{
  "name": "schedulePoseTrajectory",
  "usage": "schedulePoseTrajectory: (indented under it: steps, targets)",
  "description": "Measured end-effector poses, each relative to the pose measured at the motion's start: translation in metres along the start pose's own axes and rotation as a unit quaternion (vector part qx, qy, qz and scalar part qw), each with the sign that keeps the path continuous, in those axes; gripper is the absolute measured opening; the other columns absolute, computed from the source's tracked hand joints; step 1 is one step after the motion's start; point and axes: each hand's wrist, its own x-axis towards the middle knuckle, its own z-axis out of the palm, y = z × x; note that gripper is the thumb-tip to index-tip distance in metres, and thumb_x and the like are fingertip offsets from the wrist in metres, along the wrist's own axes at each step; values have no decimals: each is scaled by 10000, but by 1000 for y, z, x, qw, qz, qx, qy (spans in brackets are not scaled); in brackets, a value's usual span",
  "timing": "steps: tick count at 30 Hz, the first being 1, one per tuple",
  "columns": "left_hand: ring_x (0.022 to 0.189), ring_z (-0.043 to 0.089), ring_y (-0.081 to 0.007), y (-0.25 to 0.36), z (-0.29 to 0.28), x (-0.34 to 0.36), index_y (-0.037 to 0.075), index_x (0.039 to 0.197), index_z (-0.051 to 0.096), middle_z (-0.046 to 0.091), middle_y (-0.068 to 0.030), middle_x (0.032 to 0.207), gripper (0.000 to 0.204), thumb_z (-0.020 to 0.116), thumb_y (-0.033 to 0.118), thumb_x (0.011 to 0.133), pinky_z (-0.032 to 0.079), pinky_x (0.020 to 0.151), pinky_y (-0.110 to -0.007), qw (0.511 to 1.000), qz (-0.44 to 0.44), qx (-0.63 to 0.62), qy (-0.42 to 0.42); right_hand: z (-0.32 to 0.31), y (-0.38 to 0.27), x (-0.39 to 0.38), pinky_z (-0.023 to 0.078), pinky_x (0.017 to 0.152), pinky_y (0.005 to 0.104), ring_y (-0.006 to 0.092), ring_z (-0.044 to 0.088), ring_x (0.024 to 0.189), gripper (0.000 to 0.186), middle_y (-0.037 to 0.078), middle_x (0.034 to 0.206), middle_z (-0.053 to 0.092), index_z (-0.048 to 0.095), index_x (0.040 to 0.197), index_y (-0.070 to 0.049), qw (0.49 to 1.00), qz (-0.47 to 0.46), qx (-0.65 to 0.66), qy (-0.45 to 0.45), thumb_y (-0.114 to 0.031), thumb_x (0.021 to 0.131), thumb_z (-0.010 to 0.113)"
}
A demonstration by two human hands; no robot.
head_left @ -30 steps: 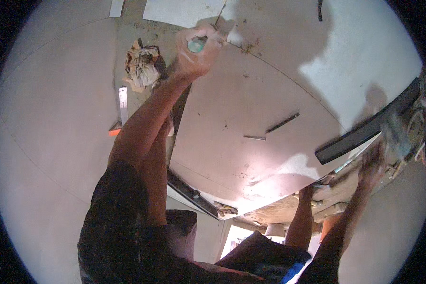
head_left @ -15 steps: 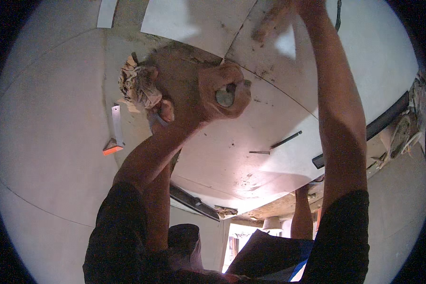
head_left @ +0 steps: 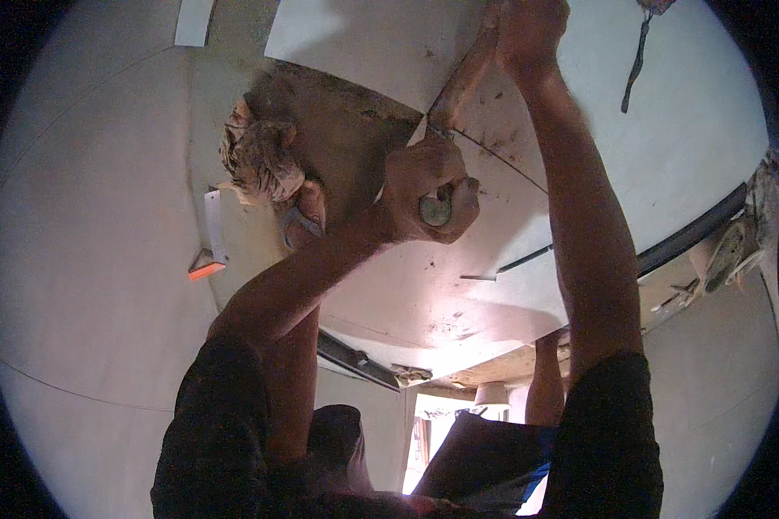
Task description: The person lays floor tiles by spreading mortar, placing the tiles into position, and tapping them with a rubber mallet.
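My left hand (head_left: 431, 189) is a closed fist around a tool. Only its round, pale grey-green end (head_left: 436, 212) shows; the rest is hidden. Beyond it, my right hand (head_left: 532, 39) grips a thick wooden handle (head_left: 466, 80). That handle slants down toward my left fist, its lower end close to the knuckles; I cannot tell whether they touch. Beneath the hands lie large pale tiles (head_left: 381, 294), meeting at a dark joint line. An exposed strip of rough brown mortar (head_left: 342, 112) borders the tile corner beside my left fist.
Left of the mortar are a crumpled brown paper bag (head_left: 264, 156), my sandalled foot (head_left: 310, 212) and a square with an orange handle (head_left: 206, 268). A thin dark rod (head_left: 524, 259) and a short metal pin (head_left: 479, 278) lie on the tiles. Dark bars (head_left: 355, 359) rest along the edges.
My right hand has come left and a little down with the wooden handle, closer to my left fist. The left fist has shifted slightly right and down.
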Motion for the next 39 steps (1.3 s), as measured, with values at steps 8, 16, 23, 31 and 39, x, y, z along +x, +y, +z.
schedulePoseTrajectory:
  steps: [8, 16, 23, 31, 39]
  targets:
    - [522, 529, -244, -7, -6, -4, 102, 759, 544, 516, -57, 628, 175, 703, 41, 719, 432, 491, -358, 1000, -7, 2, -8, 21, -19, -9, 507, 879, 382, 222, 613, 1000, 284, 68, 1119, 643, 594, 1208, -33, 912, -106, -395, -20, -168, 965, 539]
    - [524, 531, -252, 9, -10, -6, 100, 706, 524, 511, -60, 621, 186, 698, 36, 714, 433, 497, -371, 995, -81, 37, -48, 13, -9, -6, 506, 879, 376, 214, 605, 1008, 308, 58, 1117, 643, 570, 1266, -45, 889, -105, -445, -29, -220, 1037, 460]
    - [516, 523, -258, -3, 2, -1, 105, 688, 510, 510, -65, 633, 209, 708, 43, 708, 430, 498, -368, 999, 30, 36, 22, -15, 6, 1, 399, 1058, 402, 215, 496, 1236, 424, 121, 1341, 541, 462, 1404, -16, 867, -65, -491, -55, -242, 1045, 448]
    - [541, 541, -251, 18, -14, -15, 105, 738, 525, 511, -63, 644, 204, 718, 43, 717, 434, 506, -364, 988, -144, -26, -57, 46, -33, -12, 418, 1045, 372, 222, 493, 1238, 428, 83, 1384, 520, 456, 1406, -53, 981, -102, -88, -137, -275, 1040, 460]
    - [553, 556, -256, 2, -5, -7, 96, 748, 539, 517, -72, 639, 190, 722, 52, 724, 442, 516, -373, 997, -54, 12, -47, 20, -33, 6, 481, 878, 354, 194, 554, 1040, 372, 41, 1181, 576, 545, 1285, -99, 993, 30, -113, -21, -360, 1025, 493]
